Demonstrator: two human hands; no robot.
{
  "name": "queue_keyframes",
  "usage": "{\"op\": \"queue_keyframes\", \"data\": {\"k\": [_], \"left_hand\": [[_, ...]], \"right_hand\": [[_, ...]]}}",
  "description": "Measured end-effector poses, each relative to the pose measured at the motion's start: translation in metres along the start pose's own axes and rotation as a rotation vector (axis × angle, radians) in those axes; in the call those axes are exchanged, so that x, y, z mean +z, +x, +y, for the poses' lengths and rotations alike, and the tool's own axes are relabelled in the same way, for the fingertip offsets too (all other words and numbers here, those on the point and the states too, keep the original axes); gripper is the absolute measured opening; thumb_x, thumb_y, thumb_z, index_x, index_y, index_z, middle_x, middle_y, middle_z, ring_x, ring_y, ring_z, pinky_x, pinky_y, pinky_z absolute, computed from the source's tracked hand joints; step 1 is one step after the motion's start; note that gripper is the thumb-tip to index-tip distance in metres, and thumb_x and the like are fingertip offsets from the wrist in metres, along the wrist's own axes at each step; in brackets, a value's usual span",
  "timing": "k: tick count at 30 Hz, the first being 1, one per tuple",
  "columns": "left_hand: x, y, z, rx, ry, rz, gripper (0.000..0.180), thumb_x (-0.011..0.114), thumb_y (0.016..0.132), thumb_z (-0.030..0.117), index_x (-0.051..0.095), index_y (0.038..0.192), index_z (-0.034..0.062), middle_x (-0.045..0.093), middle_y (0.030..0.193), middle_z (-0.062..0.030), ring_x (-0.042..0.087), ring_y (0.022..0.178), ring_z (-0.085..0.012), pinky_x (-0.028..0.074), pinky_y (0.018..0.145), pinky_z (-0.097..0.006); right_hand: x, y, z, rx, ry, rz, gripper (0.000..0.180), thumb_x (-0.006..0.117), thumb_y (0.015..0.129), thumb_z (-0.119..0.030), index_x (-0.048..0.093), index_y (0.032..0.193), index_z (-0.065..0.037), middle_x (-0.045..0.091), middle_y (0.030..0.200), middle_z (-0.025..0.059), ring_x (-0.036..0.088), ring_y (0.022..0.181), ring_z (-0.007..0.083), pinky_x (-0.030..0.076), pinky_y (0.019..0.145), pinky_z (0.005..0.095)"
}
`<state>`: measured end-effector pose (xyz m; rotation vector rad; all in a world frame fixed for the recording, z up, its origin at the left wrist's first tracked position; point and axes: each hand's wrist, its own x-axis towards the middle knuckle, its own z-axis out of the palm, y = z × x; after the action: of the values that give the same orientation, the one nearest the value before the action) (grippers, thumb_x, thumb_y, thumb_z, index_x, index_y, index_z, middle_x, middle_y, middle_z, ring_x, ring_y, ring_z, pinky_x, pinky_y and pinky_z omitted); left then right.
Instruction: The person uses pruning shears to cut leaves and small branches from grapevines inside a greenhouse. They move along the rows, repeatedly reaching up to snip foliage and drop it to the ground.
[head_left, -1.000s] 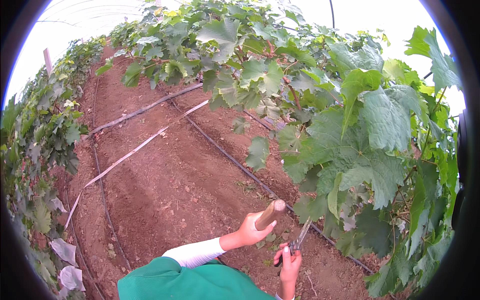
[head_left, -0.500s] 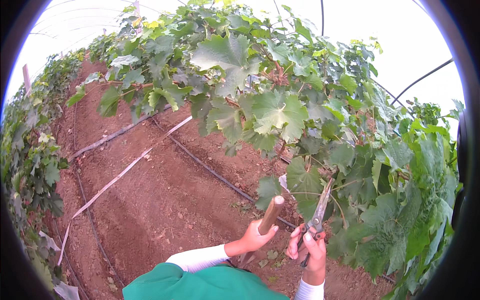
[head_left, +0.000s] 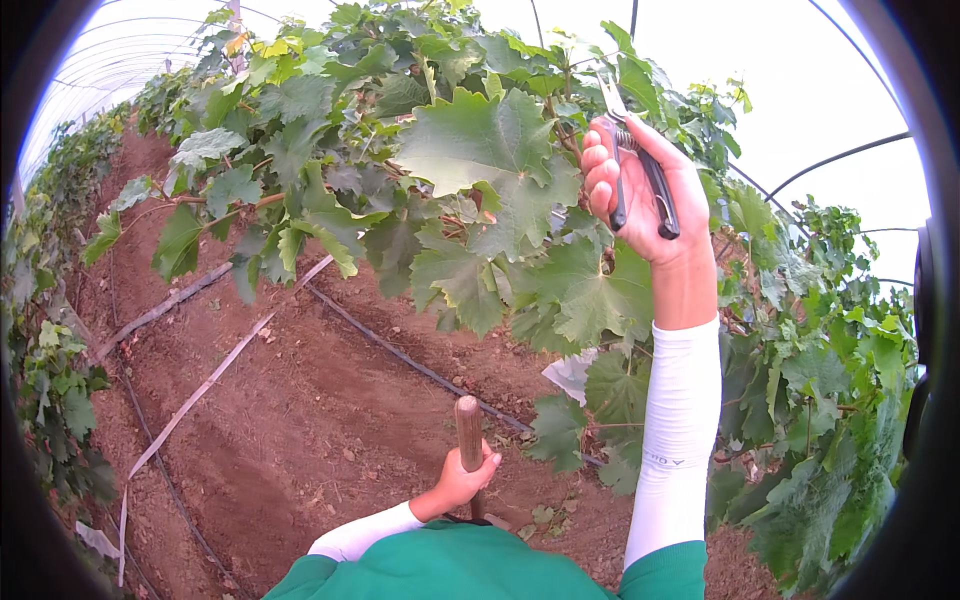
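The pruning shears [head_left: 627, 141] are showing dark handles, a coiled spring between them and a bright metal blade. They are pointing up and away from the person, the long axis leaning slightly left toward the tip. The raised right hand [head_left: 668, 190] is holding them beside the vine leaves [head_left: 480, 145], fingers curling around the handles, which are standing apart; how far the blades are parting, I cannot tell. Lower down, the left hand [head_left: 458, 485] is wrapping tightly around a brown wooden handle [head_left: 469, 430], its blunt end facing up and its long axis standing nearly upright. Beyond, a pale strip [head_left: 215, 375] is crossing the reddish soil [head_left: 300, 430].
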<state>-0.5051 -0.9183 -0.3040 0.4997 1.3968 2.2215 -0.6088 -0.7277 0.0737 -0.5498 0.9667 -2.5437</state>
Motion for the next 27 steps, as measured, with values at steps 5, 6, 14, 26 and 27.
{"op": "queue_keyframes", "data": {"k": [5, 6, 14, 26, 27], "left_hand": [[-0.007, -0.003, -0.003, 0.054, 0.084, 0.025, 0.021, 0.058, 0.09, 0.008, 0.044, 0.075, 0.006, 0.048, 0.057, -0.0004, 0.045, 0.046, -0.0078, 0.036, 0.043, -0.024], [-0.007, -0.003, -0.003, 0.062, 0.102, 0.028, 0.021, 0.059, 0.09, 0.008, 0.045, 0.075, 0.0061, 0.049, 0.057, -0.0003, 0.045, 0.046, -0.0077, 0.037, 0.043, -0.024], [-0.006, -0.005, 0.0, 0.033, 0.062, 0.043, 0.02, 0.06, 0.09, 0.009, 0.046, 0.075, 0.0062, 0.05, 0.057, 0.0, 0.046, 0.047, -0.0071, 0.036, 0.043, -0.024], [-0.017, -0.017, -0.008, 0.043, 0.081, 0.104, 0.021, 0.066, 0.085, 0.016, 0.054, 0.073, 0.0054, 0.052, 0.061, 0.0016, 0.049, 0.055, -0.0067, 0.04, 0.05, -0.027], [-0.018, -0.018, -0.008, 0.047, 0.086, 0.106, 0.021, 0.067, 0.085, 0.016, 0.054, 0.073, 0.0053, 0.052, 0.061, 0.0015, 0.05, 0.055, -0.0068, 0.04, 0.051, -0.027]], "right_hand": [[-0.029, 0.058, -0.031, 0.013, -0.125, 0.033, 0.035, 0.041, 0.098, -0.026, 0.048, 0.11, 0.007, 0.059, 0.101, 0.0177, 0.063, 0.083, 0.0256, 0.054, 0.082, 0.0421], [-0.031, 0.064, -0.034, -0.002, -0.133, 0.06, 0.035, 0.041, 0.098, -0.025, 0.048, 0.11, 0.007, 0.059, 0.102, 0.0181, 0.063, 0.083, 0.0257, 0.054, 0.082, 0.0421], [-0.026, 0.088, -0.049, -0.021, -0.235, 0.177, 0.038, 0.041, 0.098, -0.023, 0.046, 0.112, 0.013, 0.062, 0.094, 0.0184, 0.064, 0.081, 0.0264, 0.056, 0.077, 0.0366], [-0.032, 0.103, -0.059, 0.116, 0.065, 0.186, 0.034, 0.043, 0.097, -0.024, 0.045, 0.104, 0.009, 0.057, 0.081, 0.0098, 0.058, 0.069, 0.0197, 0.053, 0.064, 0.0307], [-0.03, 0.102, -0.058, 0.131, 0.093, 0.19, 0.034, 0.044, 0.097, -0.025, 0.046, 0.103, 0.008, 0.055, 0.078, 0.0076, 0.056, 0.065, 0.0173, 0.051, 0.06, 0.0286]]}}
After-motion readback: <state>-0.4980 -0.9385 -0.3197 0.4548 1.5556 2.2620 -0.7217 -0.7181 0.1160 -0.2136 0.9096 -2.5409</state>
